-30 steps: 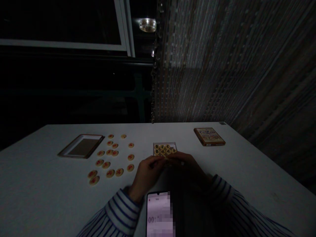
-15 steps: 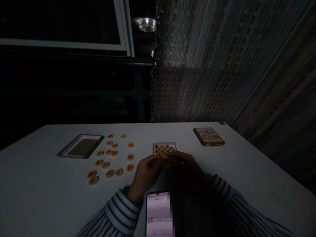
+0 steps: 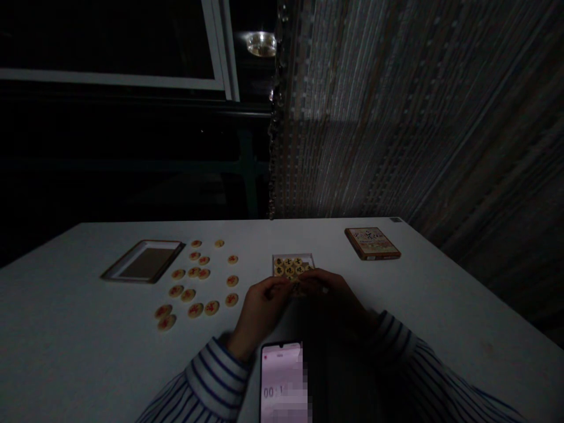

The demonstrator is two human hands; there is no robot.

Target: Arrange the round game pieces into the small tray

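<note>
A small white box (image 3: 314, 258) on the table holds rows of round wooden Chinese chess pieces (image 3: 289, 271) with black characters. My left hand (image 3: 262, 302) is at the box's near left corner, thumb and fingers pinched together. From the right, my right hand (image 3: 330, 294) reaches over the near right part of the box, its fingers bent down against the pieces. The fingertips of both hands almost meet. They cover the near rows, and dim light hides what exactly they grip.
Several red-marked chess pieces (image 3: 211, 307) lie scattered on the white table (image 3: 88, 346), left of the box. Behind them is an open box lid or tray (image 3: 145, 262). A printed box (image 3: 372, 242) lies at the back right. A phone (image 3: 282, 382) lies close in front.
Both hands stay at the box with only slight finger movement. The whole view has shifted very slightly.
</note>
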